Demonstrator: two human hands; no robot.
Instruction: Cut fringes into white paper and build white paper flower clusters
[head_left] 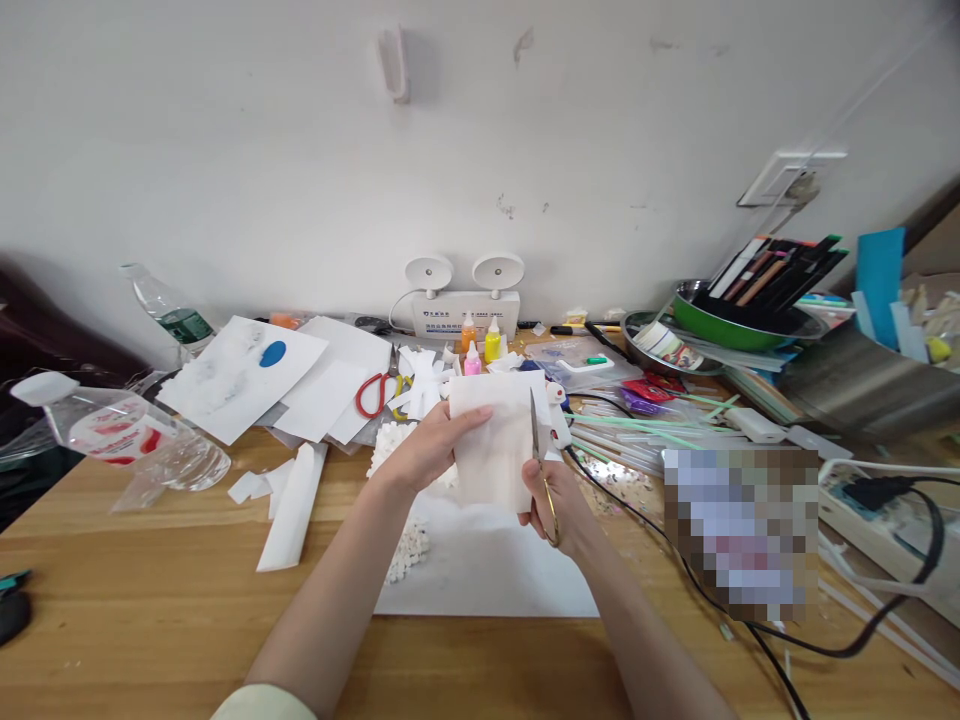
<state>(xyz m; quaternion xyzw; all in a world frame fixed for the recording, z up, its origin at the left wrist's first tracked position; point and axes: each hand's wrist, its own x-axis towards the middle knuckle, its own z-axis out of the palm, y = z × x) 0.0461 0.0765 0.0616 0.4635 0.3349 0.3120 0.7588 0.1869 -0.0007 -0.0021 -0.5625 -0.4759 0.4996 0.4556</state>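
Observation:
A white piece of paper [491,455] is held up above the table by my left hand [431,445], its thumb lying across the front and the fingers hidden behind. My right hand [559,500] is closed on a pair of gold-handled scissors [535,425], whose blades point upward along the paper's right edge. Fingers of my right hand also touch the paper's lower right corner. Below lies a larger white sheet [487,580], with small white crumbly pieces [409,550] along its left side.
Paper scraps [292,510], white sheets [240,380] and a water bottle [135,435] lie at left. Red-handled scissors [373,394] and small paint bottles [492,342] are behind. Straws [637,430], a black cable [637,515], a green bowl [731,325] and a power strip [892,520] occupy the right.

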